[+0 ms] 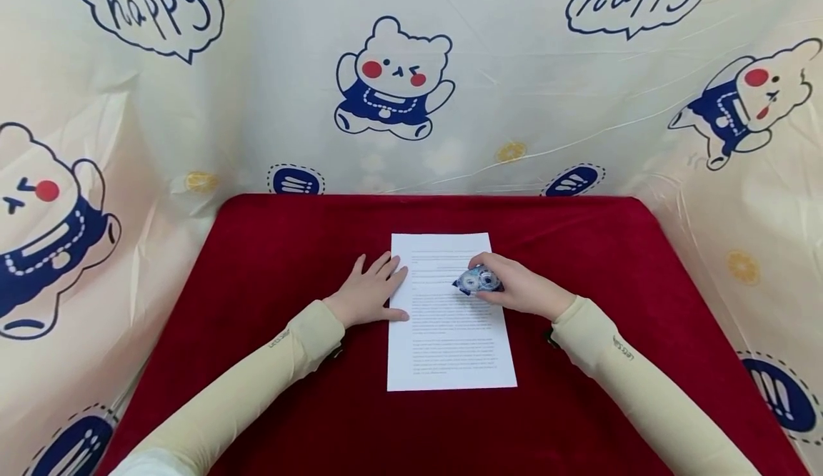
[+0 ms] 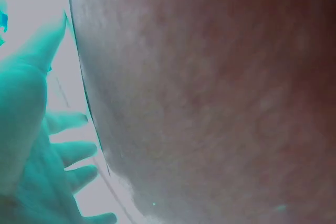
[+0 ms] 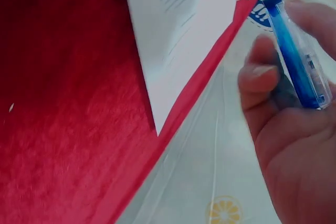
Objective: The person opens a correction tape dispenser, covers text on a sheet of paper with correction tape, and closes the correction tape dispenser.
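Observation:
A printed sheet of paper (image 1: 450, 347) lies on the red cloth, its lines of text facing up. My left hand (image 1: 369, 294) rests flat with spread fingers on the sheet's left edge; in the left wrist view that hand (image 2: 37, 129) looks washed out in green. Between thumb and fingers, my right hand (image 1: 524, 286) grips a blue, patterned correction tape (image 1: 477, 281) over the upper right part of the page. The right wrist view shows the correction tape (image 3: 296, 51) edge-on in the right hand (image 3: 294, 145), with its clear side toward the thumb.
A table draped in red velvet cloth (image 1: 276, 247) stands beneath the paper. Behind and at both sides hangs a pale curtain (image 1: 501, 90) printed with bears and the word "happy". Cream sleeves cover both forearms.

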The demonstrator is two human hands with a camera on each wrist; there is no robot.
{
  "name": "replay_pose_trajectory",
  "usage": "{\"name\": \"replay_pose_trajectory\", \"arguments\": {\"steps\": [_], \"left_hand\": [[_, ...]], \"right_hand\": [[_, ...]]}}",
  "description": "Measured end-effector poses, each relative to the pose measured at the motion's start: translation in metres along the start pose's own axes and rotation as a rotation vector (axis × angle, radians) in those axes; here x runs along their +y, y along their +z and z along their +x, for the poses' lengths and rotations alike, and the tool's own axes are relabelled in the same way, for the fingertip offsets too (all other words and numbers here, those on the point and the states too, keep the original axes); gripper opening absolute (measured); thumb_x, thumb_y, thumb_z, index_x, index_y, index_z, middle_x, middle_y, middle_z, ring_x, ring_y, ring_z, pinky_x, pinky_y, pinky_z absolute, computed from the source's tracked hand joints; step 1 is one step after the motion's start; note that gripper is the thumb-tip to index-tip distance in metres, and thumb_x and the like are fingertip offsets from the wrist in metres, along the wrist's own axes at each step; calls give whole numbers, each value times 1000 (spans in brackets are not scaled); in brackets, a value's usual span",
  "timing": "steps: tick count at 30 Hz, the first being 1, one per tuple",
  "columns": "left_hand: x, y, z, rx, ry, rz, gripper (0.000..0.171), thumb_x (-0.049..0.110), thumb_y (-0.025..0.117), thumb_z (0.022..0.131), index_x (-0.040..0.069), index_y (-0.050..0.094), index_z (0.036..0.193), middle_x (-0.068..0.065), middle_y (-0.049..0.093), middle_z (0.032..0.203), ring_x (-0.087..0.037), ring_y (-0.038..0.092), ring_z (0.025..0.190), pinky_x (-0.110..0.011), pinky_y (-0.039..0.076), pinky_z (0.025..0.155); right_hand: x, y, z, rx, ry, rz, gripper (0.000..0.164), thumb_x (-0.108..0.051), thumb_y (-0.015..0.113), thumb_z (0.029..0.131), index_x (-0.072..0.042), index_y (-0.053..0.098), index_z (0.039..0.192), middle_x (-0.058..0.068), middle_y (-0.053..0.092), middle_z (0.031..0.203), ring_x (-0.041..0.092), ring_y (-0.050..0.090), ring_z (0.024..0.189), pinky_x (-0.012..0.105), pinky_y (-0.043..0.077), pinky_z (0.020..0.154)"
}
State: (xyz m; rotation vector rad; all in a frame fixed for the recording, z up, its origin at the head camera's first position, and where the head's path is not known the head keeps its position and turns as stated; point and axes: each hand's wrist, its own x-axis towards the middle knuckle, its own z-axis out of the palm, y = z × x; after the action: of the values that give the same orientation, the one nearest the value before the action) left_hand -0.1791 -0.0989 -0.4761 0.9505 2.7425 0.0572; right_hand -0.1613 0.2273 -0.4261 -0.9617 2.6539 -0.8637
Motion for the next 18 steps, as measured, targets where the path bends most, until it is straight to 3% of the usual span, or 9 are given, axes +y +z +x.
{"name": "replay_pose_trajectory", "arguments": {"steps": [3,7,10,14,18], "left_hand": [[3,-1,-2,57,16,-26,85,66,65,94,12,47,158,-14,40,164,-36,26,156,-69,16,120],[13,-7,-3,163,52,-160,66,58,70,94,15,63,144,-6,62,145,-27,51,139,-57,34,116],[25,-12,-5,206,82,-413,54,49,75,94,13,70,134,-3,71,131,-21,64,122,-47,47,107],[40,-16,-6,200,107,-811,39,38,77,96,14,72,127,-1,73,123,-17,68,112,-44,53,100],[47,-16,-5,204,97,-1013,27,34,74,99,17,73,120,4,74,113,-11,68,104,-38,55,94]], "right_hand": [[-3,0,3,0,-27,83,47,-9,79,93,-13,52,132,11,65,124,21,64,105,38,57,92],[-10,1,6,9,-40,159,49,-9,80,93,-15,51,131,11,65,124,23,65,105,38,58,92],[-15,2,9,17,-50,187,50,-9,80,93,-15,50,131,11,65,123,22,64,104,36,57,90],[-22,5,14,24,-74,209,50,-8,79,93,-14,49,132,11,65,122,21,65,102,33,58,88],[-27,6,18,23,-98,232,49,-6,79,93,-12,49,132,11,64,124,21,65,104,33,58,91]]}}
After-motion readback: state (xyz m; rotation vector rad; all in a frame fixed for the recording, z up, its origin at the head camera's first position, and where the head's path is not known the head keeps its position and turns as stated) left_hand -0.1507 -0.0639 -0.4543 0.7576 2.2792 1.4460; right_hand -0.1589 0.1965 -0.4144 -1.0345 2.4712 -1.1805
